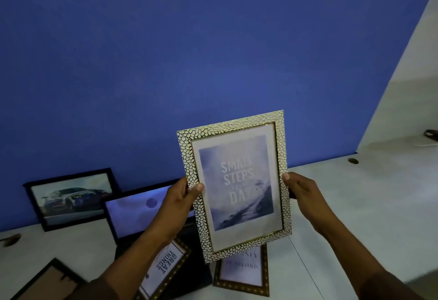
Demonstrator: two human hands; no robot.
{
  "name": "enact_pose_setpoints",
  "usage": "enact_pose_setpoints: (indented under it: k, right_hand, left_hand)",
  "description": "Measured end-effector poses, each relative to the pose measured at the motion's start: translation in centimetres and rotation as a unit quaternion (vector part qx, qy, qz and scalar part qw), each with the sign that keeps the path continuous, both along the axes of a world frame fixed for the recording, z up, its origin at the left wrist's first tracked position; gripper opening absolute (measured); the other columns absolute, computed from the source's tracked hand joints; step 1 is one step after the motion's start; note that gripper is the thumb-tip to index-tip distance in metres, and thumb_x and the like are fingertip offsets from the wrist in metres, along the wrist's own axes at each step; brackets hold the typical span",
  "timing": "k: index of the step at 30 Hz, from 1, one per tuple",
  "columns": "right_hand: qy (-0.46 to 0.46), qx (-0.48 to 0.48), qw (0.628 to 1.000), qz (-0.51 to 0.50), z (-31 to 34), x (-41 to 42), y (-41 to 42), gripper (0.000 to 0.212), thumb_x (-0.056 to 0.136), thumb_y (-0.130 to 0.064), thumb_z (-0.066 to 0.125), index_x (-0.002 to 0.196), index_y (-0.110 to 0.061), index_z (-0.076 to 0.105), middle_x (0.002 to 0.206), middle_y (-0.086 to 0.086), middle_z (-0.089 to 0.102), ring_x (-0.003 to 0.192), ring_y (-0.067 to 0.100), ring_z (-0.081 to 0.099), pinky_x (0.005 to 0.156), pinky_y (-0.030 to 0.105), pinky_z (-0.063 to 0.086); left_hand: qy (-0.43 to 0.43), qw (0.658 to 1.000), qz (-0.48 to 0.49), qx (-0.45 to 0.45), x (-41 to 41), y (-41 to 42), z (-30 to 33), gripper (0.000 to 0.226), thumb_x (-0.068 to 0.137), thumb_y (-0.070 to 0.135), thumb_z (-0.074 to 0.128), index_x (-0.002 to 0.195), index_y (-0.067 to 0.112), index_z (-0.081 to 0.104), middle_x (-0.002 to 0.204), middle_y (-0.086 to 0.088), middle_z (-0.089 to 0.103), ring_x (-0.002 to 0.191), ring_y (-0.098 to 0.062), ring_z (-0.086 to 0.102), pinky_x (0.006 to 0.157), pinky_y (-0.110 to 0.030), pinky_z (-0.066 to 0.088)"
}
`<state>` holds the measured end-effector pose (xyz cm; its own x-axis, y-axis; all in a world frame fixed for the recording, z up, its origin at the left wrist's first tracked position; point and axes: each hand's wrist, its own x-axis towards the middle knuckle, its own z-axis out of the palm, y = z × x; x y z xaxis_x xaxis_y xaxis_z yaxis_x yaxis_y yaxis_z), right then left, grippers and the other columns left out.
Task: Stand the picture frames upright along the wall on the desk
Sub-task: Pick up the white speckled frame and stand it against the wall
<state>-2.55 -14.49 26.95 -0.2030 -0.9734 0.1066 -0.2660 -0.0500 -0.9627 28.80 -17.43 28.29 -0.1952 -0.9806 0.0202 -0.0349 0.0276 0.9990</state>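
I hold a gold pebble-textured frame (234, 183) with a "Small steps every day" print upright in the air above the desk. My left hand (182, 195) grips its left edge, thumb on the front. My right hand (299, 189) grips its right edge. A black frame with a car picture (71, 199) stands against the blue wall at the left. Beside it a black frame with a bluish print (139, 209) leans upright. Flat on the desk lie a "Great things" frame (166, 266), a brown frame with text (241, 273) and a black frame seen from the back (47, 280).
The white desk (355, 216) stretches to the right along the blue wall (189, 62). A cable hole (353, 161) sits at the far right, another (11, 239) at the left edge. A dark flat item (199, 269) lies under the frames.
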Motion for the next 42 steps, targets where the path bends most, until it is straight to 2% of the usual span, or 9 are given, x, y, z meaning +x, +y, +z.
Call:
enact_pose_setpoints:
  k: [4, 9, 14, 19, 22, 29, 34, 39, 42]
  right_hand:
    - [0.028, 0.006, 1.0, -0.001, -1.0, -1.4, -2.5, 0.039, 0.102, -0.044, 0.046, 0.102, -0.016, 0.073, 0.095, -0.007, 0.078, 0.09, 0.008, 0.073, 0.081, 0.026, 0.056]
    - [0.095, 0.033, 0.995, -0.007, -2.9, -1.9, -6.4, 0.039, 0.099, -0.05, 0.046, 0.099, -0.021, 0.072, 0.095, -0.011, 0.076, 0.087, 0.0, 0.071, 0.071, 0.017, 0.051]
    - [0.229, 0.062, 0.971, 0.021, -3.8, -2.7, -10.4, 0.034, 0.101, -0.044, 0.048, 0.102, -0.022, 0.073, 0.096, -0.009, 0.075, 0.083, 0.005, 0.07, 0.07, 0.014, 0.047]
    - [0.282, 0.089, 0.955, 0.031, -5.4, -3.4, -14.0, 0.033, 0.103, -0.041, 0.044, 0.106, -0.022, 0.072, 0.097, -0.006, 0.074, 0.078, 0.009, 0.07, 0.07, 0.02, 0.051]
    - [0.305, 0.098, 0.946, 0.043, -6.4, -3.8, -15.8, 0.033, 0.104, -0.039, 0.044, 0.11, -0.02, 0.07, 0.104, -0.003, 0.075, 0.083, 0.012, 0.072, 0.075, 0.023, 0.054]
    - [0.315, 0.076, 0.943, 0.078, -8.1, -5.7, -21.3, 0.019, 0.105, -0.028, 0.047, 0.109, -0.023, 0.065, 0.1, -0.008, 0.067, 0.076, 0.01, 0.068, 0.069, 0.013, 0.048]
    - [0.308, 0.055, 0.946, 0.084, -9.2, -6.6, -25.8, 0.016, 0.103, -0.016, 0.055, 0.089, -0.025, 0.058, 0.086, -0.011, 0.063, 0.073, -0.004, 0.06, 0.059, 0.004, 0.042]
    - [0.33, 0.069, 0.933, 0.129, -11.7, -8.1, -30.3, 0.013, 0.104, -0.023, 0.052, 0.095, -0.024, 0.061, 0.09, -0.009, 0.066, 0.079, 0.01, 0.069, 0.064, 0.01, 0.042]
    - [0.343, 0.079, 0.923, 0.154, -13.2, -8.9, -32.5, 0.015, 0.105, -0.026, 0.05, 0.093, -0.027, 0.06, 0.089, -0.01, 0.068, 0.078, 0.008, 0.069, 0.065, 0.012, 0.043]
  left_hand:
    - [-0.03, 1.0, -0.005, -0.001, -0.8, -2.4, -0.1, 0.025, 0.104, 0.021, 0.053, 0.127, 0.026, 0.063, 0.12, 0.01, 0.076, 0.11, -0.007, 0.072, 0.079, -0.023, 0.061]
    - [-0.071, 0.997, -0.024, 0.036, -0.4, -7.2, -2.2, 0.025, 0.104, 0.026, 0.052, 0.128, 0.031, 0.058, 0.12, 0.007, 0.073, 0.105, -0.011, 0.072, 0.07, -0.024, 0.062]
    - [-0.146, 0.987, -0.038, 0.049, -0.2, -12.5, -5.0, 0.037, 0.105, 0.039, 0.047, 0.141, 0.034, 0.046, 0.13, 0.0, 0.065, 0.111, -0.018, 0.067, 0.074, -0.03, 0.062]
    - [-0.205, 0.977, -0.047, 0.03, -0.6, -16.2, -6.7, 0.043, 0.101, 0.05, 0.047, 0.143, 0.041, 0.042, 0.142, 0.005, 0.059, 0.129, -0.022, 0.059, 0.102, -0.052, 0.054]
    - [-0.238, 0.971, -0.028, 0.026, -1.4, -18.2, -7.0, 0.037, 0.103, 0.046, 0.045, 0.139, 0.036, 0.046, 0.135, 0.003, 0.064, 0.118, -0.021, 0.064, 0.1, -0.049, 0.055]
    - [-0.253, 0.966, -0.001, 0.045, -4.0, -21.3, -8.3, 0.046, 0.107, 0.036, 0.042, 0.152, 0.027, 0.037, 0.142, 0.006, 0.054, 0.127, -0.016, 0.053, 0.102, -0.028, 0.04]
    - [-0.238, 0.968, 0.034, 0.074, -5.7, -23.8, -9.7, 0.045, 0.107, 0.035, 0.042, 0.152, 0.026, 0.038, 0.142, 0.006, 0.054, 0.126, -0.015, 0.052, 0.102, -0.029, 0.041]
    - [-0.239, 0.964, 0.062, 0.094, -7.1, -26.1, -11.7, 0.043, 0.107, 0.033, 0.043, 0.15, 0.027, 0.041, 0.145, 0.007, 0.054, 0.134, -0.019, 0.051, 0.11, -0.035, 0.042]
    - [-0.248, 0.96, 0.072, 0.11, -7.5, -27.3, -12.7, 0.042, 0.107, 0.033, 0.044, 0.148, 0.027, 0.043, 0.142, 0.008, 0.055, 0.133, -0.019, 0.053, 0.109, -0.035, 0.043]
